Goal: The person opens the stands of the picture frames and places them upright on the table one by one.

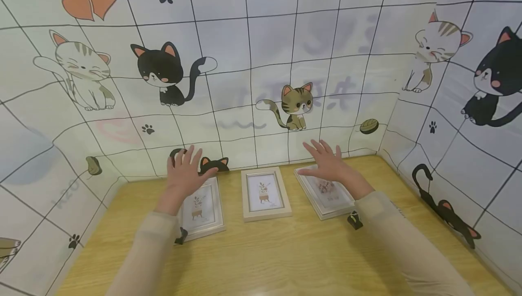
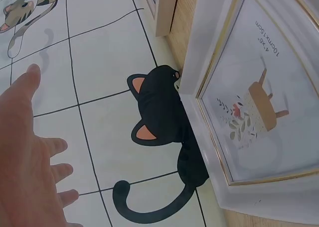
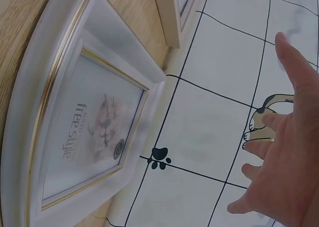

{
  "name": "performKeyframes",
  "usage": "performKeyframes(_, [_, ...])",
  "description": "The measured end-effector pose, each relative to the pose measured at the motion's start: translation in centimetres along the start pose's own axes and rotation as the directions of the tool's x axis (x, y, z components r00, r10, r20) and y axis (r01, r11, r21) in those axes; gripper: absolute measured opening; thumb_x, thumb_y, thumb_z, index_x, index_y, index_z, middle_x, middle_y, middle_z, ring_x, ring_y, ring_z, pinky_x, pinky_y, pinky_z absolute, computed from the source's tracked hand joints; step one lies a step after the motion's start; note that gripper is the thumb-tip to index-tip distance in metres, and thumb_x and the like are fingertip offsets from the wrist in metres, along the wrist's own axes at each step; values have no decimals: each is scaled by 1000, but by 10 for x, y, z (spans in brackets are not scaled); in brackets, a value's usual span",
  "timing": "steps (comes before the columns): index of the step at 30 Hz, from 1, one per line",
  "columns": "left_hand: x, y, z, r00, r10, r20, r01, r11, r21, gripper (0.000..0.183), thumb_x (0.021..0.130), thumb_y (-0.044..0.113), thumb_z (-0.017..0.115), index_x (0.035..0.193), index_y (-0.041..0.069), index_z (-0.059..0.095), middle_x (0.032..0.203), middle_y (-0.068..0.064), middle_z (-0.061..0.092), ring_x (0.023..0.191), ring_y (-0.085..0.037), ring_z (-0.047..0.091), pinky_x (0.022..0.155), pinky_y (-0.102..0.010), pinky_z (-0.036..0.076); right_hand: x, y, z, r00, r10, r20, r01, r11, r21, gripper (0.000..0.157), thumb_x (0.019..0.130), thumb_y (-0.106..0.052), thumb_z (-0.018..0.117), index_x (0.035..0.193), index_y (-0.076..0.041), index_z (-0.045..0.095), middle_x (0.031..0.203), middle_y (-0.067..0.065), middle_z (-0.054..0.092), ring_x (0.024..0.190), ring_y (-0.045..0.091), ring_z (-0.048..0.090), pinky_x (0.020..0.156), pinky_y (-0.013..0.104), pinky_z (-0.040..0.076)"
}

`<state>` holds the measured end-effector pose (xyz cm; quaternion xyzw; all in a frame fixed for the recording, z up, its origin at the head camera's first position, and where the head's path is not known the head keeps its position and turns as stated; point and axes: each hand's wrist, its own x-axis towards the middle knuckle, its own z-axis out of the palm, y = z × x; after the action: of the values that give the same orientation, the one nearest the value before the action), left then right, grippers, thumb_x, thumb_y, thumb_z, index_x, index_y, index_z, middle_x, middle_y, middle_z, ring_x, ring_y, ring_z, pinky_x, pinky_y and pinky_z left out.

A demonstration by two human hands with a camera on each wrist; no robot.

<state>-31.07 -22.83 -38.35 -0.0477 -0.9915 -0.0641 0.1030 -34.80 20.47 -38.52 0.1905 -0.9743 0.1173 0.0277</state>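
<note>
My left hand hovers with spread fingers over the upper part of a white picture frame on the left; the left wrist view shows this frame's gold inner trim and potted-plant print. With fingers spread and nothing held, my right hand is above a white picture frame on the right, partly covering it. That one carries a floral print with "free style" lettering, seen in the right wrist view. Between them lies a cream picture frame with a plant print, apart from both hands.
The frames lie on a yellow wood-grain table. A white grid-patterned covering with cartoon cats rises behind and at both sides. Small dark objects sit by the left sleeve and by the right sleeve.
</note>
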Motion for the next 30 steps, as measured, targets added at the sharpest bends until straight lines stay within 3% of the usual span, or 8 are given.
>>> performKeyframes(17, [-18, -21, -2, 1000, -13, -19, 13, 1000, -14, 91, 92, 71, 47, 157, 11, 27, 165, -20, 18, 149, -48, 15, 117, -75, 7, 0, -25, -2, 996, -85, -2, 85, 996, 1, 93, 88, -61, 64, 159, -17, 22, 166, 17, 17, 154, 44, 6, 114, 80, 2])
performKeyframes(30, [-30, -39, 8, 998, -45, 39, 45, 999, 4, 95, 92, 76, 40, 158, 9, 24, 166, -22, 14, 149, -51, 13, 118, -75, 7, 0, -46, -2, 992, -125, 0, 125, 992, 0, 91, 89, -59, 65, 159, -16, 25, 165, 18, 20, 154, 44, 8, 115, 79, 4])
